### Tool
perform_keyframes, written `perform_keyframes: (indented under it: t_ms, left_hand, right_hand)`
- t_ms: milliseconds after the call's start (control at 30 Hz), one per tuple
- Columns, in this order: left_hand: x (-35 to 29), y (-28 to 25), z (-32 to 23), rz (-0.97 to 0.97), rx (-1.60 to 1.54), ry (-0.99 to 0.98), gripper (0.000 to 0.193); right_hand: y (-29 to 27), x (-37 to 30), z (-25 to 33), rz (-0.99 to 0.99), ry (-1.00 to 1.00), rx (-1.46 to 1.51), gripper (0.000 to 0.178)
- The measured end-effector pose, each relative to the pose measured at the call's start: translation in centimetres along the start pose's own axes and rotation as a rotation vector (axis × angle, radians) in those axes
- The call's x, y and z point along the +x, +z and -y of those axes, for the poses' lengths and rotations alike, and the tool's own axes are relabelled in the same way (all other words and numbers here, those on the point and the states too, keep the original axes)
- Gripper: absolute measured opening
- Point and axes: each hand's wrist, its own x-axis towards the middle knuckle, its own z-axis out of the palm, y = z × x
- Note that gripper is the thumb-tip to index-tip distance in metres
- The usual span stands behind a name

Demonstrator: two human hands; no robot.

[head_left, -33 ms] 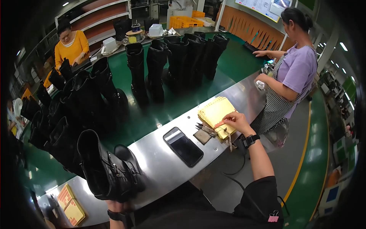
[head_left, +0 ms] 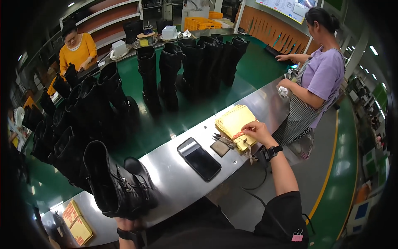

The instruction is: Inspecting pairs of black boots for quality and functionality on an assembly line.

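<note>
A black lace-up boot with buckles [head_left: 108,182] stands on the metal table edge at the lower left, its open shaft tilted toward me. My left hand [head_left: 127,224] is against its near lower side and seems to grip it, the fingers hidden by the boot. To the right, my right hand [head_left: 258,132] is closed in a pinch at a row of small red stickers [head_left: 239,135] on a stack of yellow backing sheets [head_left: 235,119]. Beside that stack lie thread snippers [head_left: 224,140] and a small brownish square pad [head_left: 219,148].
A black phone [head_left: 199,159] lies on the metal strip. Another bundle of yellow sticker sheets [head_left: 78,224] is at the lower left. Several black boots [head_left: 170,74] stand on the green conveyor belt [head_left: 257,62]. Co-workers are at the far left [head_left: 78,47] and right [head_left: 325,74].
</note>
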Motion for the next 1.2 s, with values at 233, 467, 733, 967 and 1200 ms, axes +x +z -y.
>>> perform_keyframes:
  t_ms: [233, 467, 733, 967, 1200]
  left_hand:
    - [0.5, 0.0, 0.1, 0.029, -0.121, -0.004, 0.049]
    - [1.0, 1.0, 0.5, 0.094, -0.096, 0.073, 0.047]
    - [1.4, 1.4, 0.5, 0.036, -0.138, 0.055, 0.043]
    - [1.4, 1.6, 0.6, 0.043, -0.121, 0.082, 0.041]
    - [0.4, 4.0, 0.1, -0.006, -0.159, 0.074, 0.040]
  right_hand:
    - [-0.2, 0.7, 1.6, 0.076, -0.102, -0.216, 0.009]
    - [-0.3, 0.8, 1.8, 0.187, -0.011, -0.162, 0.010]
    - [0.0, 0.4, 1.4, 0.147, -0.096, -0.199, 0.011]
    - [0.3, 0.2, 1.6, 0.090, -0.059, -0.195, 0.011]
    - [0.0, 0.9, 0.6, 0.216, -0.100, -0.139, 0.013]
